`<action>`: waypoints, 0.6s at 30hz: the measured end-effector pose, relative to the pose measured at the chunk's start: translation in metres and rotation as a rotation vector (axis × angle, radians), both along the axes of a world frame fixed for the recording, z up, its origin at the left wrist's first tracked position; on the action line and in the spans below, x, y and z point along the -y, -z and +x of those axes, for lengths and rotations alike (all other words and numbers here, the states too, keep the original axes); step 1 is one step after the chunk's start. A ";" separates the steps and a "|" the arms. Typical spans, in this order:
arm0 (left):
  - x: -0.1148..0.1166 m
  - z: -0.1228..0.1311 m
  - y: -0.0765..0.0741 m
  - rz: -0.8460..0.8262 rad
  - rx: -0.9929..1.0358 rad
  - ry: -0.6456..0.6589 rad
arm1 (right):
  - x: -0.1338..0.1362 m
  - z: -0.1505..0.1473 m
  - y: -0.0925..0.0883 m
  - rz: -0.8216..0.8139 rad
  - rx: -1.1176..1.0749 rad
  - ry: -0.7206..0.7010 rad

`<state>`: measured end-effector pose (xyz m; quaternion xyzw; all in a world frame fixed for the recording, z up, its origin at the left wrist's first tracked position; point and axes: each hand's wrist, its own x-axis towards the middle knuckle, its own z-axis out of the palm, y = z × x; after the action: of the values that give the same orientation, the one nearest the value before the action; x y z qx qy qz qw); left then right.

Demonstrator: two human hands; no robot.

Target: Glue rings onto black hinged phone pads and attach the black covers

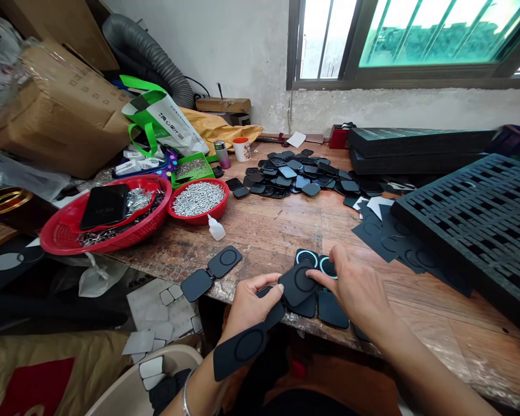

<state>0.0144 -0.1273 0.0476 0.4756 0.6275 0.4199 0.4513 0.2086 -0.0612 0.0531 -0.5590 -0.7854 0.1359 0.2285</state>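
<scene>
My left hand (pixel 253 300) is closed on a black folding pad assembly (pixel 260 332) with circle marks; one panel hangs down over my wrist. My right hand (pixel 355 286) pinches the upper panel (pixel 299 283) of the same assembly from the right. Under the hands, at the wooden table's (pixel 277 225) near edge, lie more black pads, two with light-blue rings (pixel 316 259). Another folded two-panel pad (pixel 211 273) lies to the left.
A heap of black pads (pixel 299 176) lies at the back. Two red baskets (pixel 108 216) hold metal parts and screws (pixel 198 198), with a small glue bottle (pixel 216 228) beside them. Black foam trays (pixel 476 214) fill the right. A bin with backing papers (pixel 156 364) stands below left.
</scene>
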 end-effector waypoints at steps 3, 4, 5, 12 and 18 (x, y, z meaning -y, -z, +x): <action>0.003 -0.002 0.002 -0.005 0.029 0.061 | -0.003 -0.006 0.002 -0.203 -0.212 -0.138; 0.005 -0.004 0.004 -0.011 0.040 0.086 | -0.005 -0.010 0.004 -0.258 -0.288 -0.195; 0.007 -0.006 0.005 -0.021 0.050 0.099 | -0.006 -0.013 0.007 -0.292 -0.345 -0.219; 0.015 -0.086 -0.001 -0.039 -0.169 -0.353 | -0.025 -0.001 0.020 -0.367 -0.463 -0.049; 0.006 -0.182 0.011 -0.089 -0.377 -0.507 | -0.021 0.009 0.025 -0.364 -0.455 -0.101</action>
<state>-0.1680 -0.1328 0.0370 0.3533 0.8164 0.3956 0.2282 0.2175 -0.0406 0.0279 -0.5065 -0.7034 0.4076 0.2874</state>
